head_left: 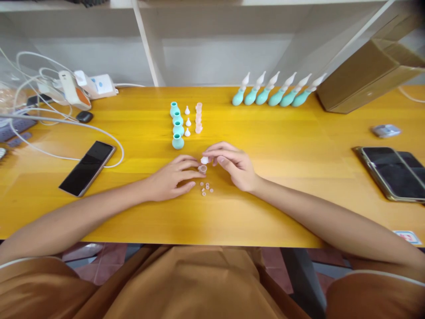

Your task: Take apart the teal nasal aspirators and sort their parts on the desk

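My left hand [174, 177] rests low over the desk, its fingers stretched forward. Between two of its fingertips is a small translucent pink connector [202, 169]. My right hand [234, 167] has its fingertips on a small white funnel-shaped piece [204, 160], just above and behind the connector. Several tiny clear rings [207, 187] lie loose just below the fingers. Farther back, several open mint-green bulbs [178, 128] form a column, beside three white funnel-shaped pieces [188, 122] and a column of pink connectors [198, 118].
Several assembled green bulb droppers [262, 95] stand along the back, next to a cardboard box [361, 79]. A phone [88, 168] and white cables [109, 133] lie at left, near chargers [102, 85]. More phones [388, 173] and a small clear packet [386, 130] are at right.
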`<state>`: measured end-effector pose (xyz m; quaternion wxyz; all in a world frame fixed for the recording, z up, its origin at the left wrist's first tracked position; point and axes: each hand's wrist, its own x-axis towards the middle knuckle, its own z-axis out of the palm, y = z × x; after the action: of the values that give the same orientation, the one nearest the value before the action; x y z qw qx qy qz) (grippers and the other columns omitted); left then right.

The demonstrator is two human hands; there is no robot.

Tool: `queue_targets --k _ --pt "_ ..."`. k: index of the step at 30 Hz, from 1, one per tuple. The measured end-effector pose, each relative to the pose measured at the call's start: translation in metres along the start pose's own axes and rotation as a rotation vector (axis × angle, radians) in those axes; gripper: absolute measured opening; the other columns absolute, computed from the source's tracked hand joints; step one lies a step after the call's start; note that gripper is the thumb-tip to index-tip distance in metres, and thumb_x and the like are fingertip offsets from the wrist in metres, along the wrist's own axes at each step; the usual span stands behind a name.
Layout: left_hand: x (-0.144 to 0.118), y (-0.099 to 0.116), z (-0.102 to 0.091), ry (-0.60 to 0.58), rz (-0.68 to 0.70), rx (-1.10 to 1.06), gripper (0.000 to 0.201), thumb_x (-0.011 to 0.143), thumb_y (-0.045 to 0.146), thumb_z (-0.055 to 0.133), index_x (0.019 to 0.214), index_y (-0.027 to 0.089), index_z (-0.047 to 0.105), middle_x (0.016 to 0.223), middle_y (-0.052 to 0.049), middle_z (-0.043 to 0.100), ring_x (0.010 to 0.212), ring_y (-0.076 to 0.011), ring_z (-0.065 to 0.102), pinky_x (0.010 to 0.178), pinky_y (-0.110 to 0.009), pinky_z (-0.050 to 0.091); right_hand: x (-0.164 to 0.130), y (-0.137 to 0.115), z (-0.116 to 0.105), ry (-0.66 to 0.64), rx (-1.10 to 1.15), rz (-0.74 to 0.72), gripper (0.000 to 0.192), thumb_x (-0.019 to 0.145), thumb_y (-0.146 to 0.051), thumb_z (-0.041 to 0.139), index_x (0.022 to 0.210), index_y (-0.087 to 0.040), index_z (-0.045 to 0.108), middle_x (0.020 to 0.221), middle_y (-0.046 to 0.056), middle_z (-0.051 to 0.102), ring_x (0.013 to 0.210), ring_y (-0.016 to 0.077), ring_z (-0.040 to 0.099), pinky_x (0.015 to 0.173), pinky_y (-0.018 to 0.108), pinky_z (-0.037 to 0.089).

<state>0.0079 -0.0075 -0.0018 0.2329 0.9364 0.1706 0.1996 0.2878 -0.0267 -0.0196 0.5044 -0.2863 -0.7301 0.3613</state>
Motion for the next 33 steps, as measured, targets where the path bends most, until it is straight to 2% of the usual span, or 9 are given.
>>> queue_targets --k 3,8,11,15,20,28,33 --pt "0.0009 0.0003 -0.0019 0.018 -0.026 -0.039 0.033 0.111 0.023 0.059 0.141 0.027 0.073 0.143 -0.010 0.075 0.142 -0.0285 0.061 0.125 -0.052 0.052 -0.0003 0.0012 -0.0002 -0.032 0.014 -0.008 0.032 0.118 -0.040 0.059 0.134 -0.028 0.085 0.127 0.011 0.077 0.112 0.0233 0.075 0.102 0.045 0.066" --pt "0.0001 0.0014 -0.0026 0.062 -0.099 -0.053 0.023 0.111 0.027 0.060 0.127 0.025 0.076 0.130 -0.010 0.074 0.128 -0.0257 0.068 0.117 -0.048 0.055 -0.0017 0.0031 -0.0002 -0.043 0.011 0.015 0.033 0.118 -0.040 0.059 0.138 -0.030 0.083 0.131 0.012 0.074 0.118 0.0251 0.074 0.095 0.043 0.068" --pt "-0.0008 0.0012 -0.0012 0.062 -0.065 -0.030 0.025 0.110 0.027 0.060 0.130 0.028 0.076 0.135 -0.010 0.070 0.132 -0.0262 0.066 0.120 -0.048 0.055 -0.0028 0.0017 0.0011 -0.029 -0.018 -0.003 0.033 0.118 -0.041 0.058 0.138 -0.031 0.082 0.131 0.012 0.074 0.118 0.0260 0.074 0.088 0.041 0.069" --pt "-0.0007 0.0008 0.0006 0.021 -0.012 0.069 0.039 0.111 0.025 0.059 0.147 0.033 0.071 0.153 -0.013 0.062 0.144 -0.0303 0.059 0.127 -0.055 0.051 -0.0035 0.0001 0.0035 -0.004 -0.014 0.007 0.033 0.118 -0.041 0.057 0.135 -0.030 0.083 0.128 0.011 0.073 0.111 0.0247 0.074 0.079 0.038 0.072" --pt "0.0004 -0.0015 0.0028 -0.037 0.062 0.137 0.044 0.111 0.023 0.059 0.154 0.030 0.065 0.159 -0.014 0.062 0.152 -0.0332 0.054 0.129 -0.057 0.051 -0.0043 -0.0006 0.0047 -0.015 0.062 0.074 0.033 0.116 -0.044 0.059 0.134 -0.029 0.083 0.131 0.012 0.069 0.109 0.0236 0.073 0.074 0.037 0.075" --pt "-0.0013 -0.0052 0.0058 0.063 -0.010 0.148 0.023 0.112 0.030 0.065 0.132 0.024 0.072 0.141 -0.014 0.068 0.138 -0.0301 0.062 0.120 -0.052 0.055 -0.0034 -0.0036 0.0045 -0.078 0.172 0.095 0.035 0.113 -0.049 0.065 0.139 -0.029 0.080 0.134 0.012 0.065 0.121 0.0261 0.072 0.088 0.042 0.078" --pt "-0.0010 -0.0042 0.0044 0.122 -0.125 0.132 0.010 0.111 0.030 0.065 0.116 0.022 0.071 0.128 -0.010 0.072 0.125 -0.0273 0.065 0.114 -0.048 0.056 -0.0029 0.0005 0.0065 -0.046 0.175 0.131 0.032 0.115 -0.045 0.064 0.137 -0.029 0.081 0.131 0.010 0.064 0.118 0.0225 0.072 0.088 0.039 0.078"
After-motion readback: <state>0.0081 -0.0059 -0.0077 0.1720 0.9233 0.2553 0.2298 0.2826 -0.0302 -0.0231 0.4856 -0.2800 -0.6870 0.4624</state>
